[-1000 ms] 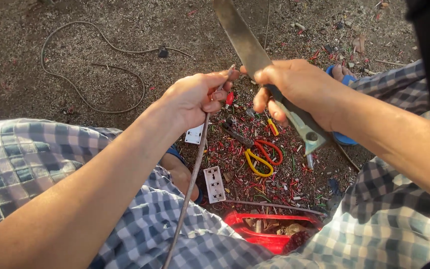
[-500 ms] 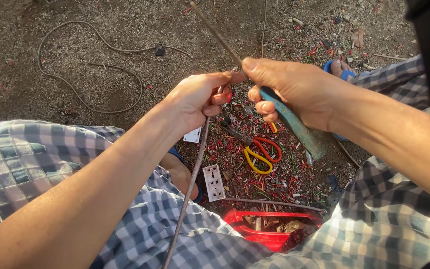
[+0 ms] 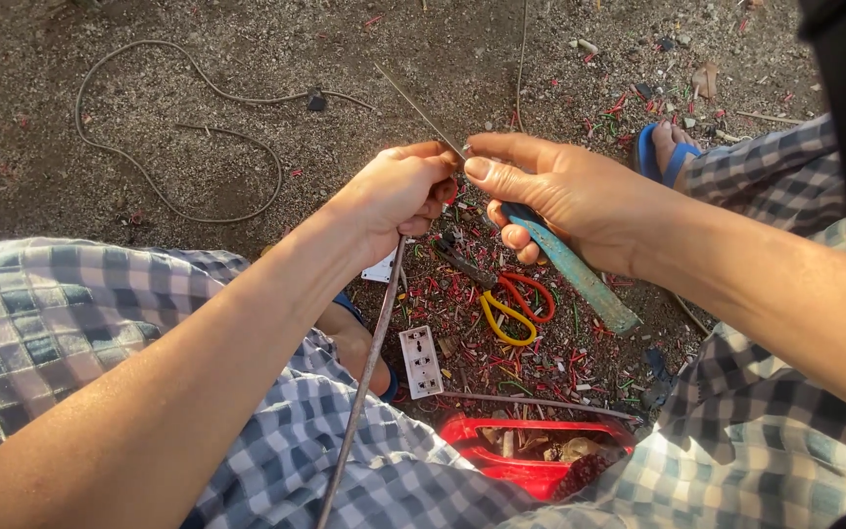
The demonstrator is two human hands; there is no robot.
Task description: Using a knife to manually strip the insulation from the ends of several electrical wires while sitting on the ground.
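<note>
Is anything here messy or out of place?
Yes. Red and green wire scraps litter the dirt, with a white socket plate and pliers lying loose among them, below the left hand and right hand.

I am holding a cable (image 3: 369,362) in my left hand (image 3: 399,196), a knife (image 3: 565,260) in my right hand (image 3: 565,196). Pliers (image 3: 496,294) are lying below them, a socket (image 3: 420,360) nearer, a tub (image 3: 531,460) nearest.
</note>
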